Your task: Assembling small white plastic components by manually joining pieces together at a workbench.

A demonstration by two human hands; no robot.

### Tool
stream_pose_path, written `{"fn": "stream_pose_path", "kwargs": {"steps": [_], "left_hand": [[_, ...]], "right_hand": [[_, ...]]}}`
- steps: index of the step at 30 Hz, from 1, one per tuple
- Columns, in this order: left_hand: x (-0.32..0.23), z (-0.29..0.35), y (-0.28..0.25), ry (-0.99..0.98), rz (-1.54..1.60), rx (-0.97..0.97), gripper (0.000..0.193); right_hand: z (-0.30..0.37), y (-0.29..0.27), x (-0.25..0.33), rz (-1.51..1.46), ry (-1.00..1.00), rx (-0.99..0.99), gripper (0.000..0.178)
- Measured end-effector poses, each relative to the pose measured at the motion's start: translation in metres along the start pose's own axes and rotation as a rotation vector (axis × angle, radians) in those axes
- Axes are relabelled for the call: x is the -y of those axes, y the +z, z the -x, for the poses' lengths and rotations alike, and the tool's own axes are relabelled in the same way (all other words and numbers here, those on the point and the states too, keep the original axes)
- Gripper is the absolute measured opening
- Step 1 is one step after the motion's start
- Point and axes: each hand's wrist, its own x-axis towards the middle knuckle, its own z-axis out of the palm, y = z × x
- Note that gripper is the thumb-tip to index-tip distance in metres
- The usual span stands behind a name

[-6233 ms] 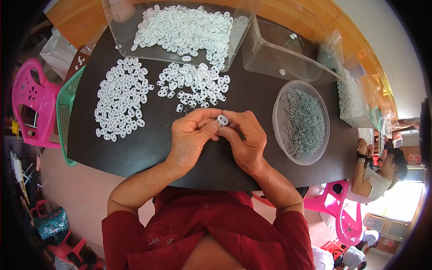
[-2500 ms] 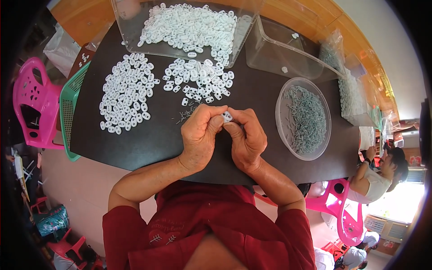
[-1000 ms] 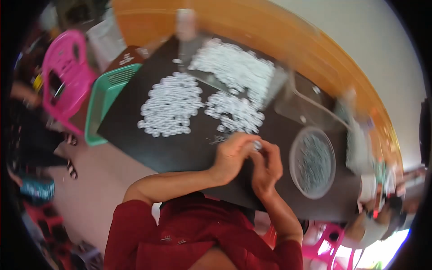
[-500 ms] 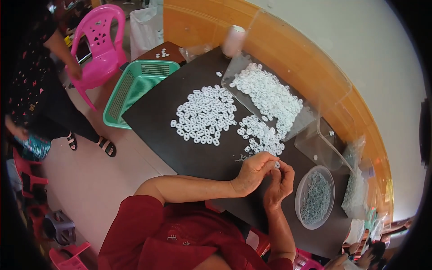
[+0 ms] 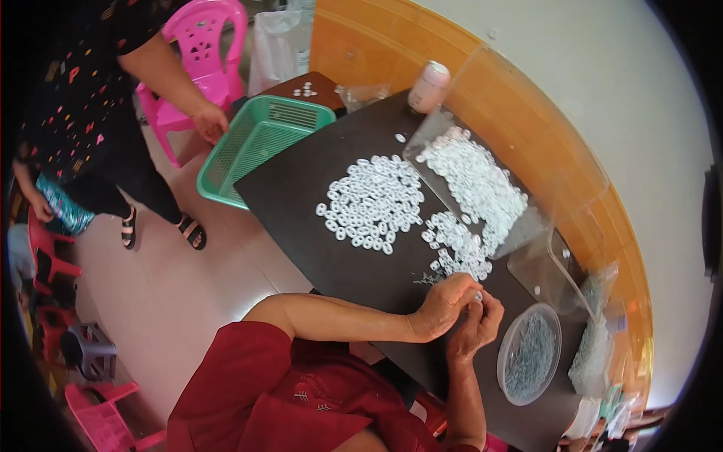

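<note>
Over the near edge of the dark table, my left hand (image 5: 443, 310) and my right hand (image 5: 477, 328) meet, fingers pinched together. Between their fingertips shows a small white oval piece (image 5: 478, 297) with a hole; both hands seem to grip it. Just beyond them lies a small heap of white oval pieces (image 5: 459, 245), with a few thin grey metal bits (image 5: 429, 279) beside my left hand. A larger spread of white oval pieces (image 5: 370, 200) covers the table further left. Near my right hand stands a round translucent bowl (image 5: 556, 360) of small grey, screw-like pieces (image 5: 530, 354).
A clear bin (image 5: 520, 237) of white pieces lies tipped at the back, beside a pink can (image 5: 429, 87). Left of the table is a green basket (image 5: 218, 177), with a person (image 5: 98, 113) standing near it. Clear bags (image 5: 591, 354) lie right; a pink chair (image 5: 203, 60) stands behind.
The whole view has shifted, so the table sits further right. The other person has come nearer the green basket, one hand now close to its rim. My hands stay together at the white piece.
</note>
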Motion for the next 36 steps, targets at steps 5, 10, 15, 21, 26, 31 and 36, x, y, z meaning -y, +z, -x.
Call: {"fn": "stream_pose_path", "kwargs": {"steps": [5,10,15,21,26,31,36], "left_hand": [[-0.006,-0.005,-0.009,0.02,-0.304,-0.012,0.014],[-0.003,-0.002,-0.013,-0.182,-0.109,0.017,0.011],[0.001,0.0,-0.009,-0.163,-0.059,0.075,0.015],[-0.01,-0.005,-0.008,-0.051,-0.078,0.116,0.02],[-0.008,-0.008,-0.001,-0.062,-0.027,0.05,0.026],[-0.011,-0.002,-0.009,-0.059,0.007,0.146,0.034],[-0.011,-0.004,-0.009,-0.124,0.039,0.158,0.031]], "right_hand": [[-0.006,0.008,-0.012,0.266,-0.162,0.031,0.011],[-0.008,0.014,-0.013,0.076,-0.231,-0.016,0.012],[-0.01,0.007,-0.016,0.081,-0.358,-0.096,0.015],[-0.02,-0.001,-0.005,0.024,-0.371,-0.138,0.019],[-0.025,-0.007,-0.008,0.023,-0.384,-0.124,0.022],[-0.028,-0.019,-0.001,0.061,-0.337,-0.153,0.019],[-0.081,-0.083,0.023,0.377,-0.523,-0.399,0.016]]}}
